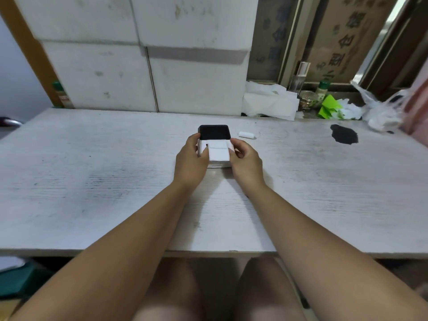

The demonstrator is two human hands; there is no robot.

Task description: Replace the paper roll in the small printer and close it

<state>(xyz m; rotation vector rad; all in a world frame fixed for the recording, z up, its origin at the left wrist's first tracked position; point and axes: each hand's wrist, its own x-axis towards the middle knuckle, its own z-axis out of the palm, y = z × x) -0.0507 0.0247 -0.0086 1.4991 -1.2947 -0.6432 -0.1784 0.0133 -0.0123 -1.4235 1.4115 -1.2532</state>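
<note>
A small white printer (216,163) sits on the white table (92,177), near the middle. Its black lid (214,132) stands tilted up at the far side. A strip of white paper (218,152) lies across the printer's top toward me. My left hand (191,158) grips the printer's left side, thumb on the paper's left edge. My right hand (246,158) holds the right side, fingers touching the paper's right edge. A small white paper roll (247,135) lies on the table just right of the lid, apart from both hands.
White foam boxes (143,54) are stacked along the table's back edge. At the back right lie crumpled paper (269,101), bottles (298,77), green scraps (330,106) and a plastic bag (379,110). A black patch (344,133) marks the table on the right.
</note>
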